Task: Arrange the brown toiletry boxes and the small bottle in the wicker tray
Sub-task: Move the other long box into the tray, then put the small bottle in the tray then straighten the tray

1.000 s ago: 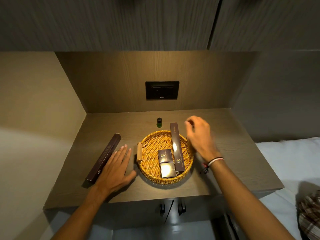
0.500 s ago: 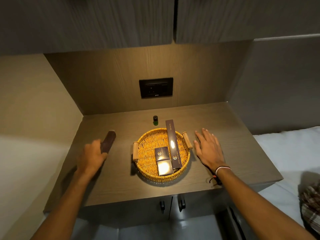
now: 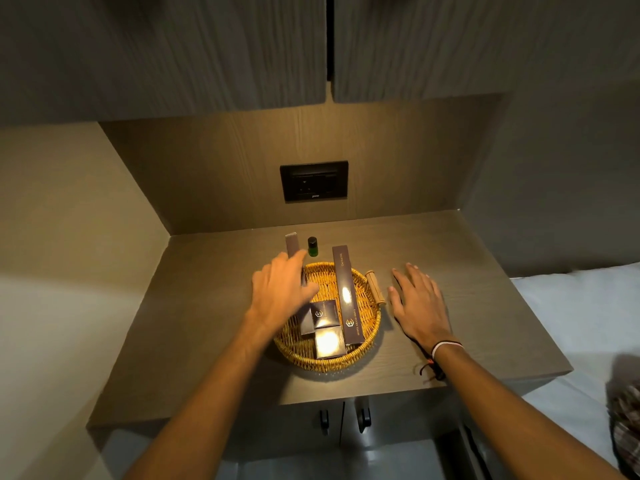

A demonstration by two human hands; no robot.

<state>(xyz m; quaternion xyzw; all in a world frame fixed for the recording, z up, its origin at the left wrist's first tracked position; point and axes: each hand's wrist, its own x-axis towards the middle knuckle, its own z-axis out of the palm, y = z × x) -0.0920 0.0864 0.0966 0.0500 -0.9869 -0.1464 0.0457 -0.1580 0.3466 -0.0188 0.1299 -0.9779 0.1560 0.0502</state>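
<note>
The left hand [image 3: 282, 292] lies palm down over the left part of the wicker tray [image 3: 363, 337], fingers loosely spread, on top of a long brown box [image 3: 292, 244] whose far end sticks out past the fingertips and over the tray's far rim, and whose near end shows below the palm inside the tray. Whether the fingers are curled round this box or only pressing on it cannot be told from this angle. The right hand [image 3: 417, 301] is flat and open on the wooden surface [image 3: 207, 306], fingers spread, holding nothing, just to the right of the tray's right-hand wooden handle [image 3: 374, 287].

Inside the tray a second long brown box [image 3: 347, 296] lies lengthwise right of centre, its far end reaching over the rim. Between the two long boxes sit two small square brown boxes: one [image 3: 323, 314] nearer the middle and one [image 3: 328, 344] toward the near rim, glaring under the light. They touch each other and the second long box.

The small bottle [image 3: 312, 247], green with a dark cap, stands upright on the surface just behind the tray, outside it, beside the first long box's far end.

A black socket plate [image 3: 313, 181] is set in the back panel, cabinet doors [image 3: 207, 46] hang overhead, and a white bed [image 3: 571, 313] lies to the right.
</note>
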